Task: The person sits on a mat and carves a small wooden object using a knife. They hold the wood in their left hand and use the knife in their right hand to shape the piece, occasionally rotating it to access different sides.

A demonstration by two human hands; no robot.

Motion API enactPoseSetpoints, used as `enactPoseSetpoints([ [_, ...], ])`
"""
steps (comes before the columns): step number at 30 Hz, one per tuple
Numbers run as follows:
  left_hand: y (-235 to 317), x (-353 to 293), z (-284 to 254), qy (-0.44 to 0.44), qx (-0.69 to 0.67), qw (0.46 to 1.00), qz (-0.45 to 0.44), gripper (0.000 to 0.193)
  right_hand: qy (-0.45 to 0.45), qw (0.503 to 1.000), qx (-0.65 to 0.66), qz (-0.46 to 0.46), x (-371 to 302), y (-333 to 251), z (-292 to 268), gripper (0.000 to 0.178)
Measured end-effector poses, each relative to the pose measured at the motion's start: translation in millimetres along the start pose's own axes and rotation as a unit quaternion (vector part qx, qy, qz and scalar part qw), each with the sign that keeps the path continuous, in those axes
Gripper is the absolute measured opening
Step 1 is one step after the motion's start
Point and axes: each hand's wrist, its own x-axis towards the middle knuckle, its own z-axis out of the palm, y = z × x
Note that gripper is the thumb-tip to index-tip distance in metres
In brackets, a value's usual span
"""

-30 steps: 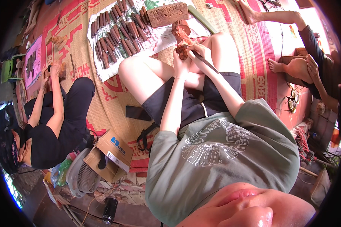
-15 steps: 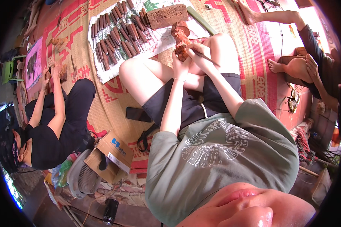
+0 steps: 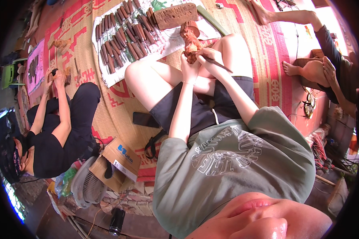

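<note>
Left hand [image 3: 188, 65] fingers wrap the reddish wooden carving [image 3: 190, 40] at twelve o'clock above the knees; right hand [image 3: 208, 59] pinches a thin chisel [image 3: 218, 64] against it. A slip could drive the blade into the left fingers, which sit just beside it.

The right hand [image 3: 208, 57] has slid its thin dark carving tool [image 3: 218, 63] a little along the reddish-brown carved wooden figure [image 3: 190, 40]. The person in black has lifted both hands [image 3: 54, 77] slightly higher.
</note>
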Motion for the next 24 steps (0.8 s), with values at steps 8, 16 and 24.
enactPoseSetpoints([
  [8, -18, 8, 4, -0.009, -0.084, 0.995, 0.051, 0.066, 0.033, 0.998, 0.044, 0.011, 9, 5, 7, 0.015],
  [16, -3, -2, -1, -0.005, -0.021, 1.000, 0.006, 0.054, -0.021, 0.999, -0.031, -0.018, -6, -5, 2, 0.014],
  [24, 1, 1, 0, -0.006, -0.008, 0.999, 0.037, 0.065, 0.037, 0.999, 0.037, 0.007, 5, 1, 2, 0.015],
])
